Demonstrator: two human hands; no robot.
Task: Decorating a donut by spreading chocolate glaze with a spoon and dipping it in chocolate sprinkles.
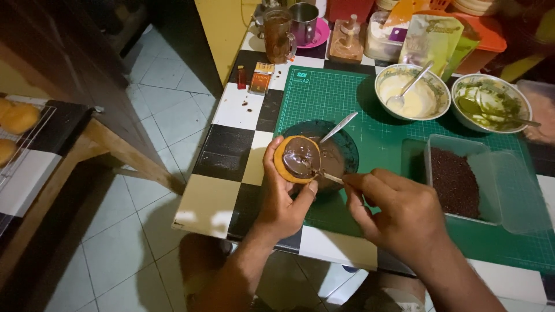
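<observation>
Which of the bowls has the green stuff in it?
The bowl farthest right, beside the white-cream bowl. Its inside is smeared green, while the dark bowl by the hands holds brown chocolate.

A golden-orange bun (287, 163) is coated with glossy brown chocolate (301, 157). A green cutting mat (381, 138) is ruled with a pale grid and laid on a black, white and cream checkered tabletop (231, 150). Cream glaze (417, 101), green glaze (488, 104) and dark brown sprinkles (455, 182) are seen.
</observation>
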